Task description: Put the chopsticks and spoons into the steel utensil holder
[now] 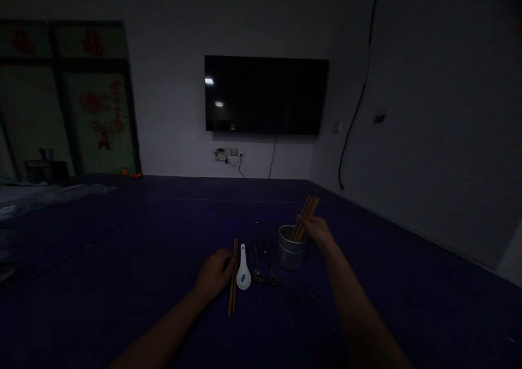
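In the head view my right hand (317,229) is closed around a bundle of several wooden chopsticks (310,206). The bundle leans, its lower ends inside the mouth of a grey metal cup (291,255). My left hand (215,273) rests low at the left, fingers curled against a pair of chopsticks (232,298) lying lengthwise on the purple surface. Just right of that pair lies a white soup spoon (243,277) with a blue mark in its bowl. Two dark metal spoons, one (258,274) beside the white spoon and another (273,276) nearer the cup, lie parallel to it.
The room is dim. A wide purple surface (163,233) reaches to the walls. Clear plastic sheeting (53,198) lies at the left. A television (267,94) hangs on the far wall above sockets, and a black cable (354,124) runs down the right wall.
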Demonstrator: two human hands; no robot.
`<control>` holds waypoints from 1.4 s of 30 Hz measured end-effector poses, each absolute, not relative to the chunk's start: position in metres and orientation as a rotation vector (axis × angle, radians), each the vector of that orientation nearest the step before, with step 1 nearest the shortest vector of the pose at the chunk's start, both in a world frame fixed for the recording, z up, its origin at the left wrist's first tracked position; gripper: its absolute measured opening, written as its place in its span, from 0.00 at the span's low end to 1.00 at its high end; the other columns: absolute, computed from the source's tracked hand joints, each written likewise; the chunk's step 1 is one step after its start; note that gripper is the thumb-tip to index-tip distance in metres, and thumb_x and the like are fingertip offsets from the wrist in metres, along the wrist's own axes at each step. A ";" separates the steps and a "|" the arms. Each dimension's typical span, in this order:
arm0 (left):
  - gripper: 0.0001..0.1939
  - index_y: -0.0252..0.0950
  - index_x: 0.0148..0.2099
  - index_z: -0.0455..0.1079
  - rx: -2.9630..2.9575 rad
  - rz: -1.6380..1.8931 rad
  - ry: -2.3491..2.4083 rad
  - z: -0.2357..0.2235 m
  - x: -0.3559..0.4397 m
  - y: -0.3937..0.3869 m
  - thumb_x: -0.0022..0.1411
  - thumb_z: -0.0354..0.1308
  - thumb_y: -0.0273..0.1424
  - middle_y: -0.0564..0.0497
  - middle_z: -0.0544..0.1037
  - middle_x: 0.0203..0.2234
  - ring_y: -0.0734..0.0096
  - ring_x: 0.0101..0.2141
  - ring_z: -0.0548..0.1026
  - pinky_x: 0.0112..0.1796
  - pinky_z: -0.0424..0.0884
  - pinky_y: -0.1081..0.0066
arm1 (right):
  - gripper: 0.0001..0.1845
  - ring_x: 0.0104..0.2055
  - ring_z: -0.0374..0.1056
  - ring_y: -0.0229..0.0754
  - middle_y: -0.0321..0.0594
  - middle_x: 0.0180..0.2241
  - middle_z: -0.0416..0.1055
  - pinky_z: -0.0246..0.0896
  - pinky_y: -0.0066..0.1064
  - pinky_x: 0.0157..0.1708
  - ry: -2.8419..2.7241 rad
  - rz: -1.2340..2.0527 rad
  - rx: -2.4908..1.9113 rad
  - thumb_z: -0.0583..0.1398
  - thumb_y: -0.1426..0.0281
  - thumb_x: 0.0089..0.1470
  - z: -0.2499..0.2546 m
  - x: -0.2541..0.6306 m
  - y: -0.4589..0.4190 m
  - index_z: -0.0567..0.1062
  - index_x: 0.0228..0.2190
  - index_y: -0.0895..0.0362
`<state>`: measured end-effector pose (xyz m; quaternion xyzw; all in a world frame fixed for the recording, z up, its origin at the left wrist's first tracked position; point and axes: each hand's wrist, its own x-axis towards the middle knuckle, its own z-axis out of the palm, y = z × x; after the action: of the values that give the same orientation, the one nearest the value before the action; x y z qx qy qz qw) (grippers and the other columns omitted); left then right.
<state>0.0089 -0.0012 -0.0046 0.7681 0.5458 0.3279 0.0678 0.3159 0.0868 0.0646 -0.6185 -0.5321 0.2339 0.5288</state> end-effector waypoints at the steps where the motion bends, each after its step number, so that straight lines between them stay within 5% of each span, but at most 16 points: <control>1: 0.11 0.36 0.34 0.68 2.312 0.980 1.649 -0.004 0.009 -0.001 0.61 0.45 0.32 0.48 0.74 0.32 0.68 0.35 0.72 0.35 0.64 0.71 | 0.13 0.23 0.70 0.40 0.40 0.19 0.73 0.60 0.25 0.22 -1.268 0.569 -1.470 0.60 0.65 0.47 0.064 0.316 0.087 0.74 0.18 0.61; 21: 0.11 0.36 0.34 0.68 2.303 1.009 1.631 -0.005 0.009 -0.002 0.61 0.45 0.32 0.47 0.74 0.33 0.68 0.36 0.72 0.36 0.64 0.71 | 0.09 0.25 0.71 0.41 0.44 0.23 0.75 0.61 0.25 0.21 -1.235 0.585 -1.487 0.61 0.67 0.47 0.071 0.314 0.080 0.72 0.23 0.60; 42: 0.12 0.37 0.35 0.69 2.311 1.014 1.609 -0.007 0.008 0.000 0.61 0.45 0.34 0.47 0.75 0.33 0.67 0.36 0.73 0.37 0.65 0.70 | 0.14 0.18 0.65 0.37 0.41 0.18 0.72 0.54 0.25 0.17 -1.245 0.574 -1.447 0.59 0.63 0.48 0.067 0.314 0.082 0.73 0.20 0.61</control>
<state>0.0077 -0.0002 -0.0071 0.7700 0.5362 0.3379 0.0743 0.3142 0.0819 0.0672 -0.6094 -0.5243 0.2418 0.5433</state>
